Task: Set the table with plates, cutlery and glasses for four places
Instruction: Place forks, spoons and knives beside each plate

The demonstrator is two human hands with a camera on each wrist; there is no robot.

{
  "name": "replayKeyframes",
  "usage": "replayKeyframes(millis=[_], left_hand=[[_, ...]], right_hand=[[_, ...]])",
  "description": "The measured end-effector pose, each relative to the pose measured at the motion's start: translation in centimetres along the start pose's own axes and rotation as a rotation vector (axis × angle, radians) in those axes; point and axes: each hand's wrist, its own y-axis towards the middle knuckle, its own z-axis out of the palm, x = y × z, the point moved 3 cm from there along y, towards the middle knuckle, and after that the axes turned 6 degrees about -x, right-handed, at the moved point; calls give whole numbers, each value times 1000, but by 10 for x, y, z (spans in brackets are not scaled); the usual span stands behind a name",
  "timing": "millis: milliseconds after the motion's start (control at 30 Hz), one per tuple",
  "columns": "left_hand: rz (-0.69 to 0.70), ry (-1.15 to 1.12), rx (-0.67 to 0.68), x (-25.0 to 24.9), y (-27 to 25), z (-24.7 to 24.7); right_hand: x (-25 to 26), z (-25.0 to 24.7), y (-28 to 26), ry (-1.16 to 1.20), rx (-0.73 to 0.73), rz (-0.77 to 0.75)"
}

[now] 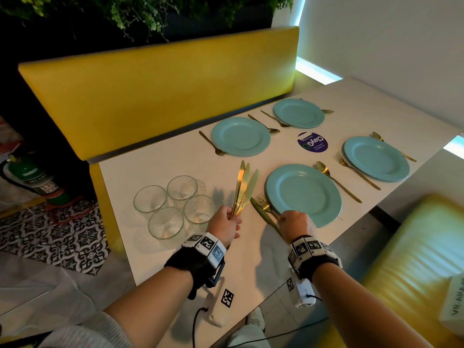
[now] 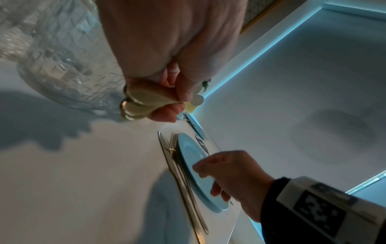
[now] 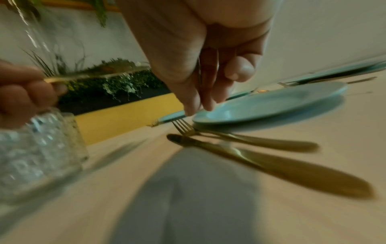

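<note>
Now | four glasses hold nothing | left hand grips knives

— Where do you see the glasses?
— Clustered near the table's left edge, left of your nearest plate.
— And beside that plate?
— A knife and fork lie along its left rim.

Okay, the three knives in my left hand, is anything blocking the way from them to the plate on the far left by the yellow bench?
Nothing visible does. The left hand holds the three knives upright above bare table, and the stretch to the far left plate is open. The glasses stand off to the left of that path; a fork lies at the plate's left edge.
</note>
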Motion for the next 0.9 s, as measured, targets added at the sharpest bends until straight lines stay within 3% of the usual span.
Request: replayKeyframes(millis=[100,267,433,600,700,767,900], left_hand=[[-10,-44,7,-5,0,1],[29,-103,69,-24,-3,5],[125,-87,119,-48,-8,14],[136,-28,148,-66,-6,32],[113,88,114,-69,5,45],[82,44,91,-69,16,53],[21,-2,36,-79,47,69]], right_hand=[[22,-9,-2,175,11,-70],[54,-28,-16,646,191,-111],[51,-50,-18,838,140,-38],[34,-69,-9,898,116,61],[18,-80,9,969,116,137],[3,-86,28,982,82,169],[-35,-92,81,812,-4,169]])
